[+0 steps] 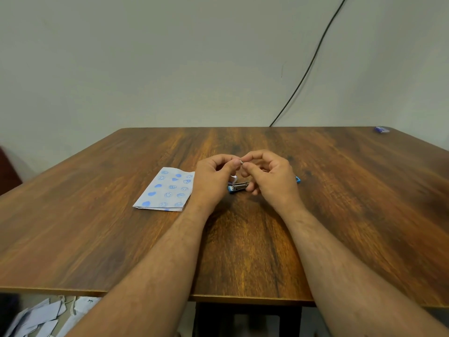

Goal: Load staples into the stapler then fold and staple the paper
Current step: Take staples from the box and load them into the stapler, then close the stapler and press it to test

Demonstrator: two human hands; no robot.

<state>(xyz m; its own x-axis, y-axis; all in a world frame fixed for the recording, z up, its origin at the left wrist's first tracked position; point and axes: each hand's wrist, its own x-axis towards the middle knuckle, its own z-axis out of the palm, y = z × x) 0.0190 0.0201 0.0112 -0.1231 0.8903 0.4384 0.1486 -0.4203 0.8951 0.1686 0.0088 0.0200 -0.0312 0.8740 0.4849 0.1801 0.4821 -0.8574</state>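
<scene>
Both hands are working above the table, pinching a tiny metallic piece between them, probably a strip of staples, though it's too small to be sure. Left hand is closing thumb and forefinger on one end; right hand is pinching the other end, remaining fingers curled loosely.

Stapler is lying open on the table just below the hands, blue body with the metal magazine facing up; its far end is poking out beyond the right hand. Paper, white with blue smiley print, is lying flat just left of the left hand, apart from the stapler. A small blue box is sitting at the far right corner, well away.

Judging the step: still loading, folding not started.

To do it well: keep the strip straight, legs pointing down, lower it square into the channel, avoid twisting so it doesn't snap, then shut the stapler fully before reaching for the paper.
</scene>
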